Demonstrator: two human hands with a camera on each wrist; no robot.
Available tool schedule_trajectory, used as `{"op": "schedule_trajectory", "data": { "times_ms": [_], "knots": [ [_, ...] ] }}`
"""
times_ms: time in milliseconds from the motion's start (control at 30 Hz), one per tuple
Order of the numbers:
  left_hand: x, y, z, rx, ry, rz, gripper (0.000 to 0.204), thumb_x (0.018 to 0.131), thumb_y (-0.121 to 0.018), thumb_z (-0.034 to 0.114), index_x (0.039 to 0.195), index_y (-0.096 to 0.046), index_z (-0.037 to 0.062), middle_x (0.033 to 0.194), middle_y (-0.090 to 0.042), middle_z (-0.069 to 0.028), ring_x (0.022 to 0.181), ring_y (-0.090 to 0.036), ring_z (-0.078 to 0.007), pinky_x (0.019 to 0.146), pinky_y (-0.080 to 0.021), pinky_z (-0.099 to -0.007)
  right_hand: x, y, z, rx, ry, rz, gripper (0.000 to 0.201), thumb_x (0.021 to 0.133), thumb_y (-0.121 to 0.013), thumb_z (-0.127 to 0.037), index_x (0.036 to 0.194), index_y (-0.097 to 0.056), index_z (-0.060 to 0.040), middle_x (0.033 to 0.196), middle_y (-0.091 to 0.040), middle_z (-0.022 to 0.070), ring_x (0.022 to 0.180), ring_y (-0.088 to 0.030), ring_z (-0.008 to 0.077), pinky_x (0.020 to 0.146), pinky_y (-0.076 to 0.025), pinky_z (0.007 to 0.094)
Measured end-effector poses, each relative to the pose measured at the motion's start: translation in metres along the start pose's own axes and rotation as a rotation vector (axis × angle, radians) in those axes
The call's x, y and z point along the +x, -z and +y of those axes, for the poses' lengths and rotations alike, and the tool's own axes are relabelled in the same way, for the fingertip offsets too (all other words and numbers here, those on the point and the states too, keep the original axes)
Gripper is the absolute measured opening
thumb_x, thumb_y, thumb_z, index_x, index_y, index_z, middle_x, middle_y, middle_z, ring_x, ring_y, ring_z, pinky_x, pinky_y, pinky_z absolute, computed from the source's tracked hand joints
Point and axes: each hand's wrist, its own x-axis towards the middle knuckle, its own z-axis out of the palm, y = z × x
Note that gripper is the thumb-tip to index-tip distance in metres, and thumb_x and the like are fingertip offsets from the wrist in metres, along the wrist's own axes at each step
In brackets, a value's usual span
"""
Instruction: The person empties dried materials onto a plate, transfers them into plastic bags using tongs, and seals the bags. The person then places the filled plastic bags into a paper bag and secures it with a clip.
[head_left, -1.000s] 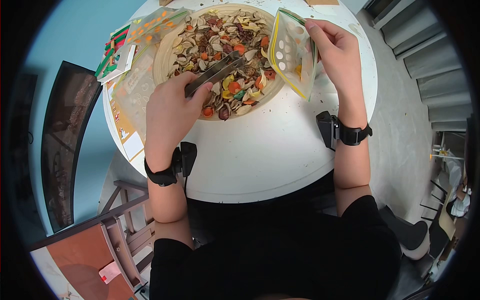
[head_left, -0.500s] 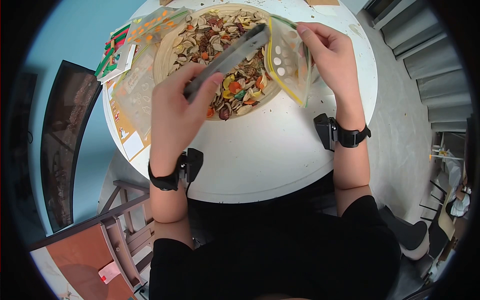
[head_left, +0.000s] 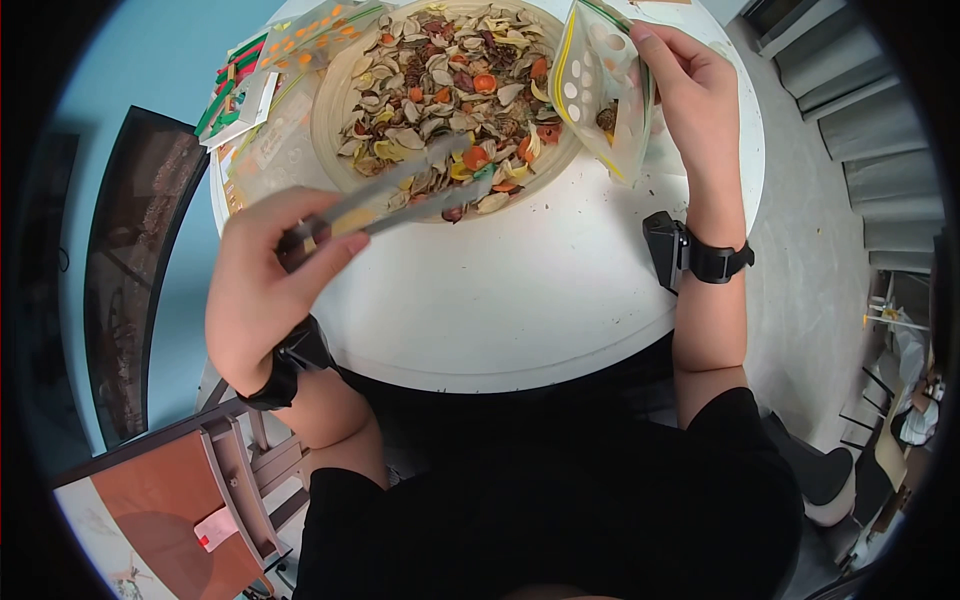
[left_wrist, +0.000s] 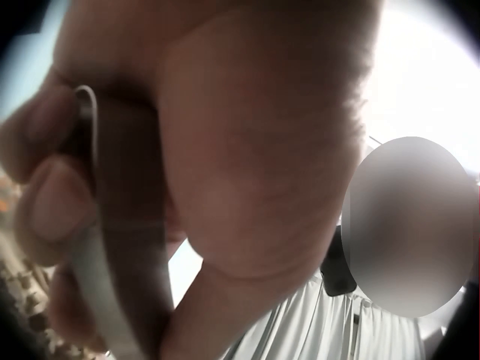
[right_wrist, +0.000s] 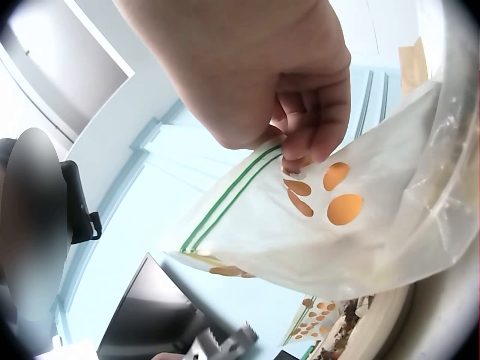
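Head view shows your left hand [head_left: 262, 280] pinching a pair of metal tongs [head_left: 380, 189] near their back end, fingers curled round them and thumb along the near side. The two tong arms stand apart, reaching over the near part of the dried petals [head_left: 435, 95]; their tips are blurred, so you cannot tell whether they touch anything. The petals, brown, cream, yellow and orange, spread across a round tray [head_left: 326, 115] on the white bench [head_left: 500, 300]. Your right hand [head_left: 692, 85] pinches a clear zip bag [head_left: 597, 72] by its upper edge, thumb against the fingers, and holds it upright beside the tray, overlapping its right rim in this view. White dots mark the bag's side, and a few dark and yellow pieces show low inside it. In the right wrist view you see those fingers closed on the edge next to the green zip lines, with the jagged tong tips showing apart at the bottom. In the left wrist view your fingers wrap the tongs' dark metal band. At the tray's far left lies an orange-dotted bag [head_left: 315, 38], and near it on the bench sits a white box [head_left: 250, 112] with green and red pieces.
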Motion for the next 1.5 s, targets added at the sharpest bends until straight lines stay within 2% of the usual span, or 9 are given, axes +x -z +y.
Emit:
{"op": "schedule_trajectory", "data": {
  "times_ms": [133,267,567,733,833,1133,1233,1333,1500],
  "knots": [
    [0.011,-0.02,0.002,0.187,-0.028,0.016,0.036,0.08,-0.084,0.022,0.103,-0.073,-0.0031,0.086,-0.07,-0.0184,0.072,-0.067,-0.0287,0.064,-0.052,-0.0368,0.001,0.001,0.003,0.012,-0.009,-0.015,0.029,0.099,-0.069,-0.026,0.111,-0.077,0.0001,0.075,-0.068,-0.002,0.066,-0.056,0.0033,0.059,-0.041,0.0211],
    [0.033,-0.038,-0.007,0.272,-0.034,0.153,0.039,0.082,-0.082,0.027,0.105,-0.073,-0.0033,0.085,-0.071,-0.0185,0.075,-0.068,-0.0342,0.071,-0.053,-0.041,0.0,0.001,0.001,-0.007,-0.01,-0.001,0.029,0.099,-0.069,-0.026,0.112,-0.077,0.0,0.075,-0.068,-0.0019,0.066,-0.056,0.0032,0.059,-0.041,0.021],
    [0.016,0.001,-0.008,0.083,0.178,0.084,0.028,0.085,-0.081,0.018,0.102,-0.072,-0.0027,0.074,-0.059,-0.0065,0.067,-0.049,-0.01,0.059,-0.041,-0.0275,0.0,-0.001,0.001,0.007,-0.047,-0.004,0.03,0.099,-0.069,-0.026,0.112,-0.077,-0.0002,0.076,-0.069,-0.0018,0.066,-0.056,0.0031,0.059,-0.041,0.0213],
    [0.016,-0.011,-0.019,0.158,0.046,0.065,0.035,0.082,-0.083,0.021,0.108,-0.074,-0.0006,0.08,-0.067,-0.0096,0.067,-0.056,-0.0158,0.061,-0.045,-0.0303,0.0,0.0,0.005,-0.013,-0.051,-0.015,0.03,0.099,-0.069,-0.026,0.114,-0.077,-0.0002,0.075,-0.068,-0.0019,0.066,-0.056,0.0032,0.06,-0.041,0.021],
    [0.027,-0.017,-0.007,0.18,0.15,0.151,0.032,0.086,-0.081,0.015,0.108,-0.072,-0.0052,0.081,-0.064,-0.0034,0.068,-0.049,-0.0079,0.062,-0.041,-0.0258,0.001,0.0,0.004,0.001,-0.066,-0.019,0.03,0.099,-0.07,-0.025,0.114,-0.077,0.0001,0.075,-0.067,-0.0019,0.066,-0.055,0.0032,0.06,-0.041,0.021],
    [0.049,-0.026,-0.024,0.197,0.232,0.186,0.041,0.089,-0.077,0.038,0.102,-0.075,-0.0006,0.071,-0.065,-0.0152,0.062,-0.059,-0.0232,0.062,-0.047,-0.0344,-0.002,-0.003,-0.006,0.033,-0.055,-0.044,0.03,0.099,-0.068,-0.025,0.109,-0.076,0.002,0.073,-0.069,-0.0011,0.062,-0.056,0.0036,0.057,-0.044,0.0213],
    [0.053,-0.04,-0.014,0.196,0.175,0.195,0.041,0.091,-0.076,0.034,0.102,-0.072,-0.0052,0.077,-0.066,-0.0118,0.069,-0.057,-0.0162,0.069,-0.047,-0.0318,-0.003,-0.005,-0.007,0.033,-0.054,-0.044,0.03,0.098,-0.068,-0.025,0.107,-0.076,0.0027,0.071,-0.069,-0.0008,0.06,-0.056,0.0038,0.056,-0.045,0.0219],
    [0.059,-0.05,-0.026,0.208,0.101,0.246,0.04,0.089,-0.076,0.038,0.098,-0.074,-0.0009,0.076,-0.069,-0.0197,0.067,-0.065,-0.035,0.064,-0.049,-0.0403,-0.003,-0.006,-0.008,0.027,-0.061,-0.05,0.03,0.098,-0.068,-0.024,0.107,-0.076,0.0028,0.071,-0.069,-0.0007,0.06,-0.057,0.0039,0.056,-0.045,0.022],
    [0.061,-0.053,-0.035,0.182,0.091,0.256,0.038,0.09,-0.075,0.037,0.096,-0.073,-0.0008,0.074,-0.068,-0.019,0.065,-0.064,-0.0344,0.063,-0.049,-0.0406,-0.005,-0.007,-0.012,0.005,-0.064,-0.073,0.03,0.098,-0.067,-0.024,0.108,-0.076,0.0029,0.071,-0.069,-0.0005,0.06,-0.057,0.004,0.056,-0.045,0.0221]
  ]
}}
